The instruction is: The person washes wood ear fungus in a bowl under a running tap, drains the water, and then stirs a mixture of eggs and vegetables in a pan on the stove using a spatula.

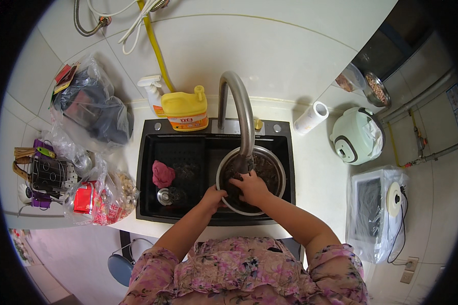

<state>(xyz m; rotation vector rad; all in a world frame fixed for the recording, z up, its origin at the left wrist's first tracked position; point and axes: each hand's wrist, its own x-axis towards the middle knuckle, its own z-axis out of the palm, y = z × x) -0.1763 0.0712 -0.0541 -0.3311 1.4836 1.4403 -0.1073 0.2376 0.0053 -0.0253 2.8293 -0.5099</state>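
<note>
A round stainless steel basin (283,167) stands in the right part of a black sink (210,152). Dark brown contents (269,164), too unclear to identify, lie in it with what looks like water. My left hand (215,199) grips the basin's near left rim. Inside the basin, my right hand (253,187) has its fingers spread over the dark contents, just below the spout of the curved metal faucet (244,110). In the left part of the sink lie a crumpled pink cloth (163,174) and a metal drain strainer (164,196).
Behind the sink stand a yellow detergent jug (185,108) and a white spray bottle (151,89). Plastic bags (95,110) and a wire utensil rack (49,171) crowd the left counter. At right are a paper towel roll (311,118), a pale green rice cooker (357,135) and a plastic-covered appliance (374,213).
</note>
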